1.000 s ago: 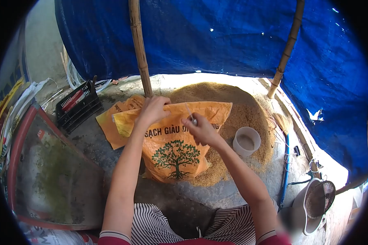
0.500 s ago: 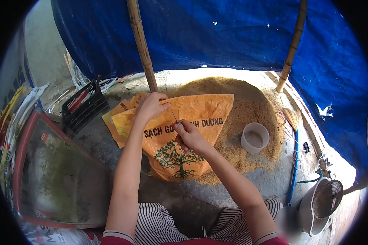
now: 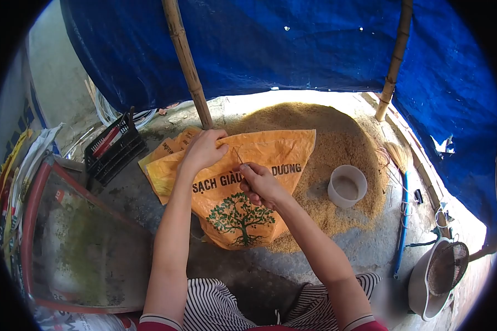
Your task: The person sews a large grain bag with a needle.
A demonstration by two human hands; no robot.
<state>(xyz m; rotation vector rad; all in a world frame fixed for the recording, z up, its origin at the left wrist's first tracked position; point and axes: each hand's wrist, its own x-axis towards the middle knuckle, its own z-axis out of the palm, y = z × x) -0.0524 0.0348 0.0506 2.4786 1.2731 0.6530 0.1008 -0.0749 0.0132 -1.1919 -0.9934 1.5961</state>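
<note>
An orange sack with dark lettering and a green tree print is spread below me, its wide top edge toward the back. My left hand is closed on the sack's top edge, left of its middle. Over the lettering, my right hand pinches a thin, dark needle-like tool, whose tip points up and left toward the top edge. The far end of the tool, inside my right hand, is hidden.
Behind the sack lies a grain heap with a white tub on it. A black crate stands left, a broom right. A bucket with a sieve sits lower right; bamboo poles cross the blue tarp.
My right hand has shifted slightly right and turned, uncovering more lettering. My left hand still holds the sack edge. The view has moved slightly.
</note>
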